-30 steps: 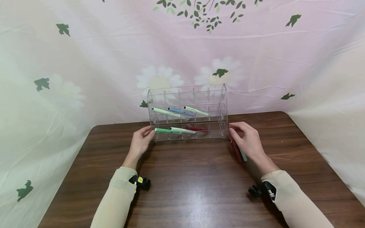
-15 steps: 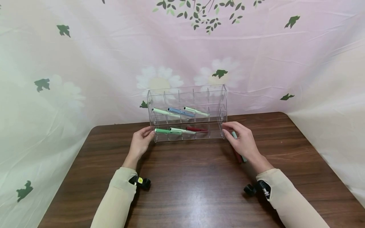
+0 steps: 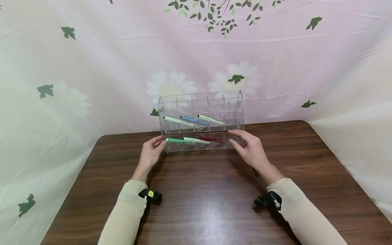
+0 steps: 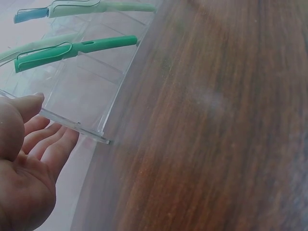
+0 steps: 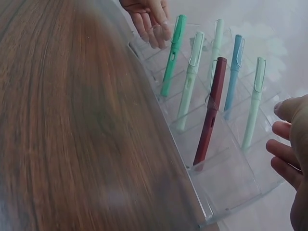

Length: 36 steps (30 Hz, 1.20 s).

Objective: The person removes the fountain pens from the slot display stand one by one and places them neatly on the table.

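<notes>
Left hand (image 3: pixel 150 153) rested against the left end of the clear acrylic three-tier pen rack (image 3: pixel 201 119), fingers (image 4: pixel 44 144) loosely straight and close together on the side wall, steadying rather than gripping. The rack stood upright at the back of the dark wood-grain worktop (image 3: pixel 202 197), near the draped floral cloth (image 3: pixel 92 68). Six pens already sat in slots: on the lowest tier a bright green pen (image 3: pixel 176 140), a pale mint pen (image 3: pixel 196 140) and a dark red pen (image 3: pixel 211 138); on the middle tier a light green pen (image 3: pixel 177 120), a blue pen (image 3: pixel 194 119) and another pale mint pen (image 3: pixel 210 119). Top tier and the right-hand slots looked unfilled. Right hand (image 3: pixel 249 151) hovered at the lower tier's right end, fingers (image 5: pixel 284 144) relaxed, slightly spread, holding nothing visible. Judged roughly half filled; whether more pens waited under that hand could not be told.
</notes>
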Available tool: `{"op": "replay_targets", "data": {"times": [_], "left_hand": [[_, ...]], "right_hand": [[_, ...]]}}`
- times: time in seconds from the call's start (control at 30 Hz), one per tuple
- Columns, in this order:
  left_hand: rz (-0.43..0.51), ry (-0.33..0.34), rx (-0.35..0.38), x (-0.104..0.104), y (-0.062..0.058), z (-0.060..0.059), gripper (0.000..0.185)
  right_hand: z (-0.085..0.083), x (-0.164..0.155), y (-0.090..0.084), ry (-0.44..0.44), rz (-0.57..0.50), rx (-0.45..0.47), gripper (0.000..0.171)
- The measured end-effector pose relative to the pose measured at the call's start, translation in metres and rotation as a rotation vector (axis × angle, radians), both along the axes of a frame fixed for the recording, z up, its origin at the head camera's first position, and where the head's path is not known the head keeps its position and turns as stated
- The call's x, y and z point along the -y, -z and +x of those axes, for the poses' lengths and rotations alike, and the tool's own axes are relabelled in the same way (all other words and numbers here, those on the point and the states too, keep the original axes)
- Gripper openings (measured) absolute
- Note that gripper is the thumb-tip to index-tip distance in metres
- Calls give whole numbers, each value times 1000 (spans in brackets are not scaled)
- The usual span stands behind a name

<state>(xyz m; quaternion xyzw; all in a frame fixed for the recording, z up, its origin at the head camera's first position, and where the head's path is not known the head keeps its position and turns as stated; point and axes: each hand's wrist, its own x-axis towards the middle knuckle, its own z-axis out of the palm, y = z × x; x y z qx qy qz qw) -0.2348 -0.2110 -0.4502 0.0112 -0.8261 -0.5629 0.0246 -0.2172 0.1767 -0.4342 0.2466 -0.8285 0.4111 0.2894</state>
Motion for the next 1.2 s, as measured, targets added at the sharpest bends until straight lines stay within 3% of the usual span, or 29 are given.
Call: {"op": "replay_targets", "data": {"times": [0.9,1.2], "left_hand": [[-19,0,0,1,1,1,44],[-10,-3,-2,1,2,0,44]], "right_hand": [[-11,42,8,-51,38,52,35],[-11,52,11,-42,77,132,35]]}}
